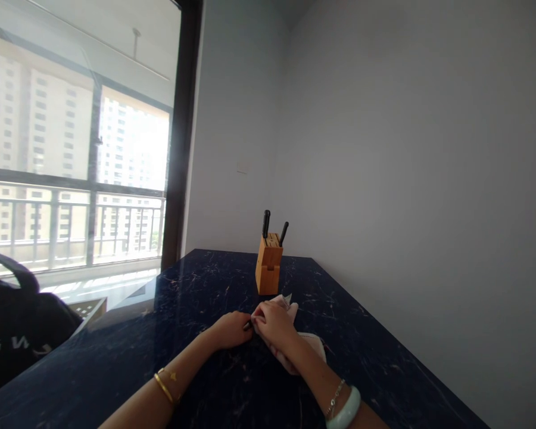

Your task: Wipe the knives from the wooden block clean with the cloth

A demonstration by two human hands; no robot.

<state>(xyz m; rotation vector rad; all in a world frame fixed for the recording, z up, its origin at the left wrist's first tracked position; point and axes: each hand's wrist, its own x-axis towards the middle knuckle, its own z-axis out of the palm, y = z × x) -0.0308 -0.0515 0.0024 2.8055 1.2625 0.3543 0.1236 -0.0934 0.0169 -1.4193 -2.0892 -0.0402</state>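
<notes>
My left hand [232, 329] is closed round a dark handle [248, 325] on the dark marble table [196, 286]; only the handle's end shows between my two hands. My right hand [274, 325] is closed on a pale pink cloth [312, 342], pressing it against whatever the handle belongs to. A tip of the cloth sticks up past my fingers. Beyond my hands stands a wooden knife block [268, 264] with two black handles [266, 223] poking out of its top.
A grey wall runs along the table's right side and behind the block. To the left is a large window with a balcony railing [71, 226]. A black bag [18, 333] sits at the lower left beside the table.
</notes>
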